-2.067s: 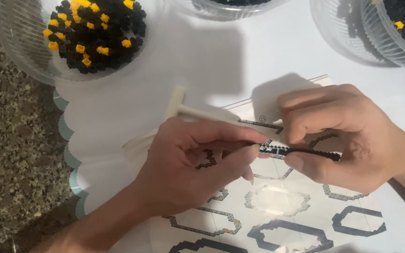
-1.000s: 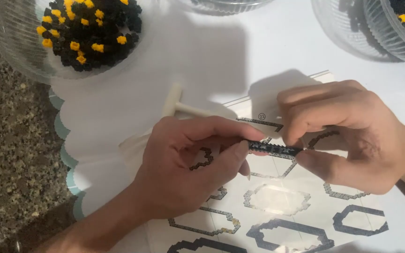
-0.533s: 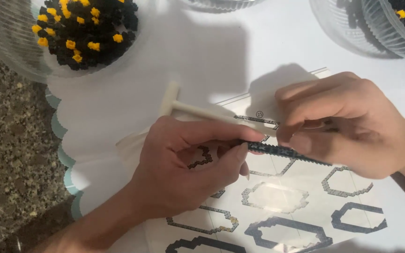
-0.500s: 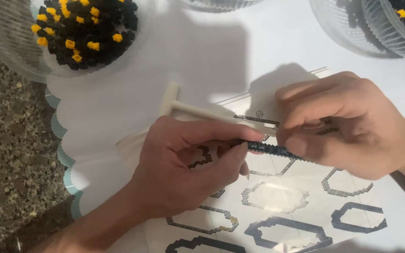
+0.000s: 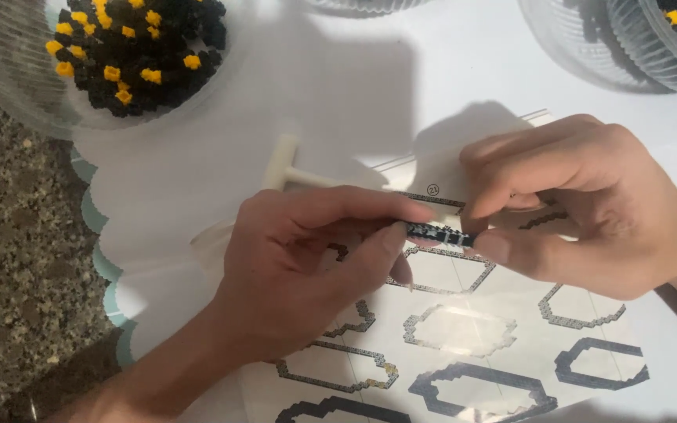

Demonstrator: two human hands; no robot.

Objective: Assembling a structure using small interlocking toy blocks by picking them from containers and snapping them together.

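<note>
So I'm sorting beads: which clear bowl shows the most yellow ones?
The upper-left bowl: many yellow beads among black. The upper-right bowl shows only one.

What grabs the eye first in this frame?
Both hands meet mid-frame: the left hand and right hand pinch a short dark rod of beads between them, over a pattern sheet of outlined shapes. At top left, a clear bowl holds black and yellow beads.

No pkgs, signs or screens. Only printed item: a white paper pattern sheet (image 5: 464, 345) w/ grey and dark-blue bead-outline shapes, lying flat at centre-right under both hands (partly covered). One small round label mark (image 5: 433, 189) near its top edge.
</note>
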